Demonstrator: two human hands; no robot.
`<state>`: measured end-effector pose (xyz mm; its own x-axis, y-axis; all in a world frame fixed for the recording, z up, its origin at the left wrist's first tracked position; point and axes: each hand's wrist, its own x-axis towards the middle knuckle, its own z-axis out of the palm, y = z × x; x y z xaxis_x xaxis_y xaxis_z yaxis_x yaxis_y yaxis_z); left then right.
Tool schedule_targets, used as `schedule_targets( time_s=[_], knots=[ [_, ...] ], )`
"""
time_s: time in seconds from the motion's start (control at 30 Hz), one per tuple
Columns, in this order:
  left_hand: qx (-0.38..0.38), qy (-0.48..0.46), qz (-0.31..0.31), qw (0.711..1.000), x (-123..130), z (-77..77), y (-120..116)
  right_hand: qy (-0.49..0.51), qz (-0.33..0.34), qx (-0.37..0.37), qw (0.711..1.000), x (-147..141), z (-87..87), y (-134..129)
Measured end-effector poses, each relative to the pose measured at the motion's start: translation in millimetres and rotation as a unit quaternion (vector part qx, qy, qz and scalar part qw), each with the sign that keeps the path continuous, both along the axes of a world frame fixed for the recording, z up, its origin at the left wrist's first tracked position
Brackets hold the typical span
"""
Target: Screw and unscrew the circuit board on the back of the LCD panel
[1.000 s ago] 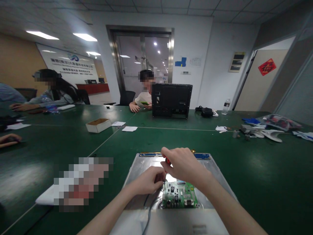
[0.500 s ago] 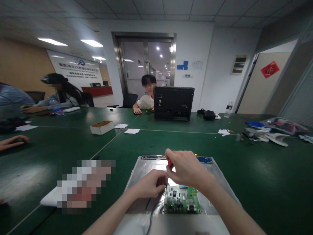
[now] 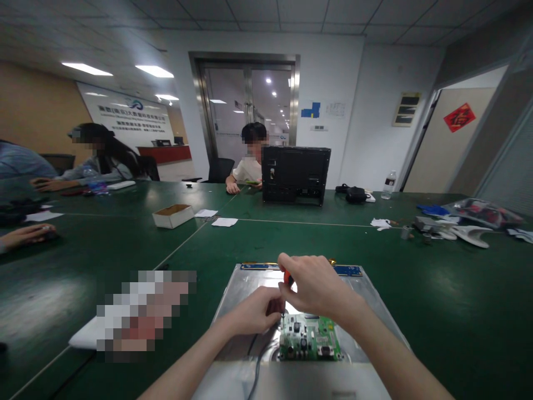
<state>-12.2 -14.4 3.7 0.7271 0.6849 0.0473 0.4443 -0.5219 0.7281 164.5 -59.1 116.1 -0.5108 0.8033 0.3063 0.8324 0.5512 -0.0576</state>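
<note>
My right hand (image 3: 312, 283) grips a screwdriver by its red-orange handle (image 3: 287, 277), held upright with the tip down at the upper left corner of a green circuit board (image 3: 310, 337). Close beside the tip, my left hand (image 3: 260, 308) has thumb and fingers pinched together; what lies between them is hidden. The board sits on the silver metal back of a flat display panel (image 3: 233, 294), which lies on the green table. Along the panel's far edge runs a narrow blue circuit strip (image 3: 260, 266). A dark cable (image 3: 257, 372) curves over the panel left of the board.
A black monitor casing (image 3: 296, 175) stands across the table, a person (image 3: 245, 166) behind it. An open cardboard box (image 3: 174, 216) and paper slips (image 3: 225, 222) lie left of it. Scraps and white parts (image 3: 470, 235) lie far right. Other people sit at the left; a hand (image 3: 29, 235) rests there.
My hands hold nearly the same pose, the screwdriver still at the board's corner; my right fingers have shifted slightly left. The other person's hand at the left edge has moved further into view.
</note>
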Motion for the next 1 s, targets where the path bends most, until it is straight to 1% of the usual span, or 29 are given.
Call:
schedule_targets(
  time_s=[0.13, 0.23, 0.33, 0.43, 0.57, 0.67, 0.83, 0.93, 1.0],
  knots=[
    [-0.003, 0.02, 0.017, 1.0, -0.8, -0.8, 0.1, -0.014, -0.017, 0.0, 1.0, -1.2, -0.1, 0.9],
    [-0.001, 0.011, 0.013, 1.0, -0.5, 0.8, 0.0, -0.022, -0.026, -0.004, 0.999, -2.4, 1.2, 0.2],
    [-0.006, 0.0, 0.001, 1.0, 0.3, 2.3, 0.0, -0.013, -0.015, -0.01, 1.0, -2.3, 2.6, -1.7],
    [-0.012, 0.0, 0.005, 1.0, 0.7, 1.2, 0.2, -0.009, -0.006, -0.003, 1.0, -1.6, 1.8, -2.1],
    [-0.016, 0.009, 0.023, 1.0, 0.3, -1.9, 0.1, -0.018, -0.024, 0.002, 1.0, -1.9, -0.9, 0.5],
    [-0.004, 0.012, 0.022, 1.0, -0.1, -2.6, 0.7, -0.036, -0.035, -0.003, 0.999, -3.0, -0.8, 1.1],
    [-0.002, 0.013, 0.0, 1.0, -0.4, -0.7, 2.3, -0.021, -0.014, 0.007, 1.0, -3.2, 0.8, -1.4],
    [-0.005, 0.008, 0.001, 1.0, -0.5, 0.3, 1.7, -0.015, -0.004, 0.009, 1.0, -2.4, -0.3, -0.9],
    [-0.008, 0.009, 0.008, 1.0, -0.7, 0.3, 0.8, -0.019, -0.01, 0.01, 1.0, -2.0, -1.7, 0.5]
  ],
)
